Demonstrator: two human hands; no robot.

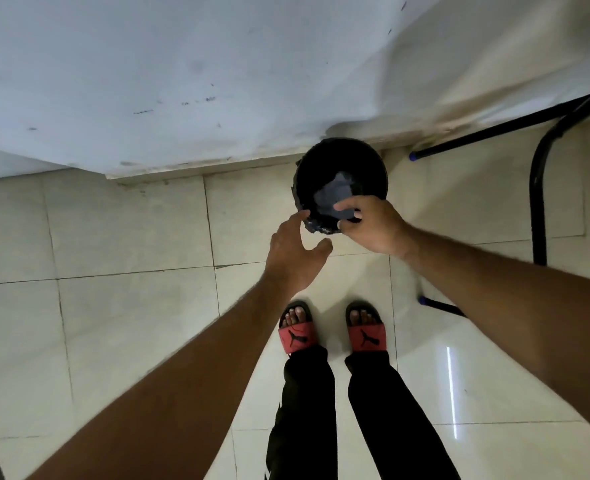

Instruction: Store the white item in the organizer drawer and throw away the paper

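A black round bin [307,174] stands on the tiled floor against the white wall. A crumpled paper [331,197], grey in the shadow, lies inside it. My right hand [373,223] hovers over the bin's near rim with thumb and fingers spread just above the paper; it does not seem to grip it. Open and holding nothing, my left hand [293,251] has its fingertips close to the bin's near-left rim. Neither the white item nor the organizer drawer is in view.
A black metal frame [539,188] with blue foot caps stands to the right of the bin. My feet in red and black slides [297,336] are on the pale tiles just below the hands. The wall's skirting [182,169] runs left of the bin.
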